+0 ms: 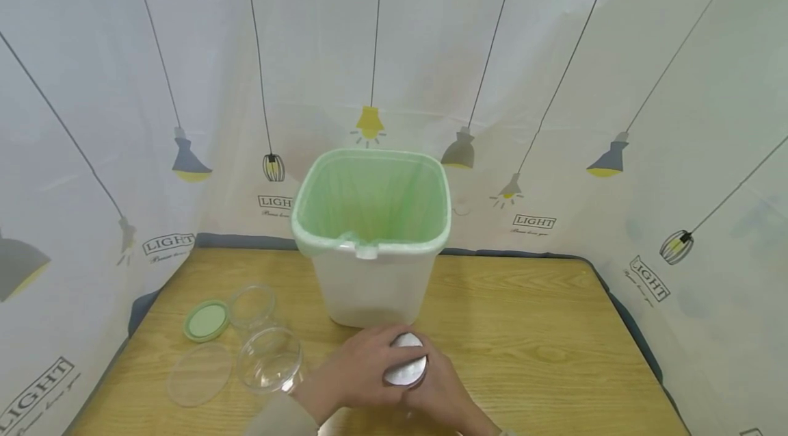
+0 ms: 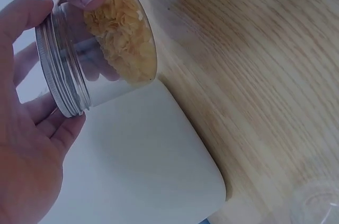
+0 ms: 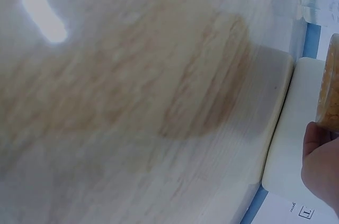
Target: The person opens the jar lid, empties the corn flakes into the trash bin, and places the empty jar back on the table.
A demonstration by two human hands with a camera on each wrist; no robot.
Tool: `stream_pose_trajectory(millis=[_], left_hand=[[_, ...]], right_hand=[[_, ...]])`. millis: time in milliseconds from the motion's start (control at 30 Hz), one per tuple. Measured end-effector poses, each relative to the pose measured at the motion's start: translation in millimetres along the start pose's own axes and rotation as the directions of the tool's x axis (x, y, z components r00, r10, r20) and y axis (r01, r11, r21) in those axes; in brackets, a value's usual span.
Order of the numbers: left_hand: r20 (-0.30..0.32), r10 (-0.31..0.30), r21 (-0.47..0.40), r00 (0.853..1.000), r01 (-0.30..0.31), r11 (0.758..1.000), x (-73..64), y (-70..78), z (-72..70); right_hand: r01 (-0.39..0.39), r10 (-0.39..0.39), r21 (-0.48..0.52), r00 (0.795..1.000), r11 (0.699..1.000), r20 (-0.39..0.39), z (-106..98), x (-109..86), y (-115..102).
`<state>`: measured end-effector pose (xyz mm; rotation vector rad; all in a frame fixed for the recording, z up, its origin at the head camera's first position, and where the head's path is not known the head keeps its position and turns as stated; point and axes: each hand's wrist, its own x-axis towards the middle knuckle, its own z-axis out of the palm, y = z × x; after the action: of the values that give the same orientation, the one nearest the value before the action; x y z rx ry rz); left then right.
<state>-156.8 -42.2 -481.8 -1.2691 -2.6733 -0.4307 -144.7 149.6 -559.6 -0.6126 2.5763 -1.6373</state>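
Observation:
Both my hands hold a clear jar (image 2: 119,38) with a silver screw lid (image 1: 406,371), in front of the bin. Yellowish, flake-like pieces (image 2: 127,49) fill part of it, as the left wrist view shows. My left hand (image 1: 368,367) grips the lid, its fingers and thumb curled around the ribbed edge. The jar's body is in the grip of my right hand (image 1: 442,391), whose thumb lies on the glass-clear side in the left wrist view. At the edge of the right wrist view, only part of the right hand (image 3: 323,168) and of the jar shows.
A white bin (image 1: 372,285) with a green liner (image 1: 375,189) stands behind my hands. Left of it on the wooden table (image 1: 523,347) are two clear containers, one behind (image 1: 251,306) and one in front (image 1: 271,359), a green lid (image 1: 206,321) and a clear disc (image 1: 200,376).

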Motion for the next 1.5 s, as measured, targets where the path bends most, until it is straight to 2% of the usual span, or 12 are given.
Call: stream_pose_trajectory(millis=[133,300,400,567,700,833,1067,1233,1433,1500], left_hand=[[-0.014,-0.068,0.023,0.998,0.068,0.997,0.2,2.2,3.2],[-0.020,-0.133,0.038,0.991,0.133,0.990,1.5,4.2,5.5],[-0.018,-0.098,0.027,0.995,0.099,0.995,0.8,3.0,4.8],[-0.002,0.028,-0.020,1.000,-0.028,0.999,-1.4,-1.9,-0.9],[0.018,0.066,-0.041,0.998,-0.065,0.997,-0.7,-3.7,-5.0],[0.005,0.045,-0.013,0.999,-0.045,0.999,0.3,-2.9,-3.7],[-0.060,-0.014,0.066,0.998,0.018,0.998,-0.2,-0.3,2.1],[-0.090,-0.053,0.068,0.995,0.059,0.996,1.0,0.6,4.4],[-0.131,-0.085,0.063,0.988,0.094,0.994,5.4,2.5,1.6],[-0.130,-0.087,0.063,0.988,0.096,0.993,6.2,2.8,0.5]], right_hand=[[-0.042,0.041,-0.037,0.999,0.998,-0.018,0,-1.7,0],[-0.073,0.073,-0.023,0.997,0.997,-0.039,1,-2.2,-2],[-0.076,0.076,-0.014,0.997,0.997,-0.027,1,-1.6,-4],[-0.037,0.036,0.030,0.999,0.999,0.028,2,-0.5,-4],[-0.053,0.051,0.084,0.998,0.995,0.023,2,-0.6,-5],[-0.056,0.055,0.083,0.998,0.995,0.013,2,-0.9,-6],[-0.037,0.037,0.003,0.999,0.999,-0.014,5,-0.1,-4],[-0.057,0.058,0.021,0.998,0.998,-0.024,7,-0.7,-3],[0.032,-0.032,-0.012,0.999,0.999,-0.016,8,-1.2,-1],[0.031,-0.031,-0.018,0.999,0.999,-0.018,8,-1.4,-1]])
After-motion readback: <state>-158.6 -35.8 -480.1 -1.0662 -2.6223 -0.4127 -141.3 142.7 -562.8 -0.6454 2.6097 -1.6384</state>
